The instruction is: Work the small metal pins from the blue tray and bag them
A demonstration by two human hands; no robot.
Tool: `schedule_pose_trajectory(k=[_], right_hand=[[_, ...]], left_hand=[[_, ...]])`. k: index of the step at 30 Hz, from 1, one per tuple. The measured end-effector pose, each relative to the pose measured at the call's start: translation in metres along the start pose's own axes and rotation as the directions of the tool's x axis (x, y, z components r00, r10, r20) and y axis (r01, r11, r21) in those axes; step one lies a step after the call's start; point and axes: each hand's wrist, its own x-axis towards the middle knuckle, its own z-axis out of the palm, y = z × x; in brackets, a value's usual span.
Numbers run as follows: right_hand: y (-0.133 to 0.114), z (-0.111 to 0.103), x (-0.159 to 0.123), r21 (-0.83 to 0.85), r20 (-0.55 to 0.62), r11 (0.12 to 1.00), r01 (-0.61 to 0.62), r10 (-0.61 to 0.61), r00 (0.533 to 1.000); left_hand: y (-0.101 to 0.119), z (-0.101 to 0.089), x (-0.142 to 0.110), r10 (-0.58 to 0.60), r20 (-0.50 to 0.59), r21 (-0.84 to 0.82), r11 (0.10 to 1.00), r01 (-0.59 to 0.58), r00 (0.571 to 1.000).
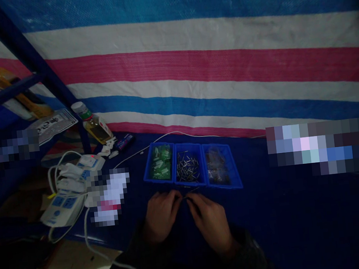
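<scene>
Thin pc (184,197) is being pinched btwn fingertips of L hand (161,215) & R hand (211,221), just nearside of blue bins (225,186); exact shape is being lost to dark. Prob. light, stiff, a bit slippery; ends are looking best for grip. Loose metal pins (187,168) are being held in mid bin. Striped sheet (172,64) is hanging behind.

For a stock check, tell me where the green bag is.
In the head view, the green bag is in the left blue bin, beside the metal pins.
</scene>
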Motion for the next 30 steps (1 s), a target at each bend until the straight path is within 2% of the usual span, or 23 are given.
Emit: schedule_pose_trajectory(k=[6,12,15,19,24,30], right_hand=[[-0.001,-0.002,0.000,0.007,0.023,1.000,-0.016,0.016,1.000],[0.003,-0.002,-0.004,0.179,-0.027,0.984,0.008,-0.004,1.000],[0.003,-0.003,-0.005,0.265,-0.042,0.964,0.031,-0.021,0.999],[0.001,-0.006,-0.004,0.339,-0.029,0.939,0.067,-0.061,0.998],[0.000,-0.007,-0.003,0.305,-0.043,0.950,0.058,-0.047,0.998],[0.003,-0.005,-0.007,0.244,-0.086,0.969,0.032,-0.011,0.996]], left_hand=[[0.000,-0.001,-0.001,0.022,0.018,-0.028,0.999,-0.022,1.000],[0.004,-0.005,-0.005,0.070,0.037,-0.181,0.982,-0.062,0.997],[0.006,-0.007,-0.006,0.101,-0.022,-0.293,0.951,-0.103,0.995],[0.007,-0.009,-0.007,0.093,-0.144,-0.315,0.940,-0.134,0.985],[0.006,-0.005,-0.007,0.133,-0.099,-0.365,0.917,-0.160,0.986],[0.004,0.002,-0.007,0.229,-0.180,-0.329,0.903,-0.278,0.957]])
